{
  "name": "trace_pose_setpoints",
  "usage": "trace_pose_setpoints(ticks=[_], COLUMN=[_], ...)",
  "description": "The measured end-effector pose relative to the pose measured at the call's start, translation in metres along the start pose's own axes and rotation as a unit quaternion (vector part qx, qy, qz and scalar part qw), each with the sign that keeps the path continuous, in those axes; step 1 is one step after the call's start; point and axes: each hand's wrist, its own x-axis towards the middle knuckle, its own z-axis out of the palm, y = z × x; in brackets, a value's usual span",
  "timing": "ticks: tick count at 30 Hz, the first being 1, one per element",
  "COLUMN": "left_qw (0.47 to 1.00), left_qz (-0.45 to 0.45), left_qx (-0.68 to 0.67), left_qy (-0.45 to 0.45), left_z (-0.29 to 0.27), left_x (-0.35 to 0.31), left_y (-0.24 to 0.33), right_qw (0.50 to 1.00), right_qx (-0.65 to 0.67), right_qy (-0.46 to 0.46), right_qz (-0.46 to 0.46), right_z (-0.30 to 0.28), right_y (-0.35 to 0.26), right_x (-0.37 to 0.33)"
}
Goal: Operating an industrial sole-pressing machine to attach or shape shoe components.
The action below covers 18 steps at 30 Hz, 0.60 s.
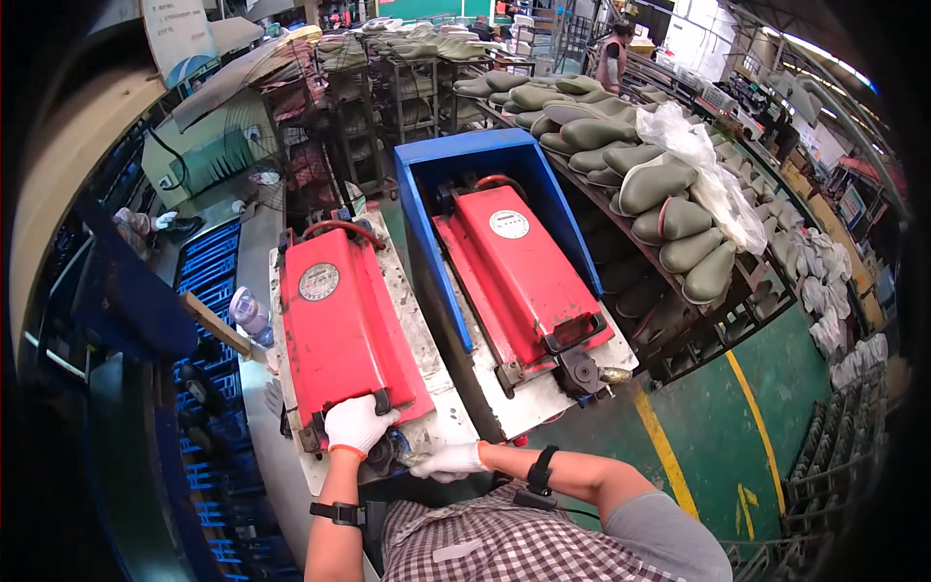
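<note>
Two red machine covers lie side by side, each with a round dial plate on top. My left hand (359,425), in a white glove, is closed over the black handle (382,400) at the front edge of the left red cover (351,320). To its right, my gloved right hand (452,462) holds a short worn lever (415,458) beside a dark round fitting at that machine's front. The fingertips partly hide the lever. The right red cover (524,272) has a matching black handle, dark fitting and brass-coloured lever (613,374); neither hand touches it.
A blue hood (465,145) surrounds the right machine's back and sides. Olive-green boot-shaped pieces (592,136) and a plastic bag (693,155) crowd a rack at right. On the left are a plastic bottle (249,312) and blue slatted conveyor (208,281). Another person (613,60) stands far back.
</note>
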Motion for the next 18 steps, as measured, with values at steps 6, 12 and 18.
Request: trace_pose_setpoints(ticks=[6, 12, 18], left_qw=[1.0, 0.994, 0.99], left_qz=[0.002, 0.082, 0.102], left_qx=[0.006, -0.062, -0.078], left_qy=[-0.011, 0.031, 0.06], left_z=[0.004, 0.003, -0.069], left_x=[-0.013, -0.002, -0.009], left_y=[-0.007, -0.009, -0.01], right_qw=[0.999, 0.87, 0.972], right_qx=[0.037, -0.434, -0.223], right_qy=[-0.018, -0.009, -0.08], right_qz=[-0.032, -0.233, -0.01], right_z=[0.054, 0.078, 0.042], right_y=[0.049, 0.007, -0.083], right_x=[0.042, 0.073, 0.026])
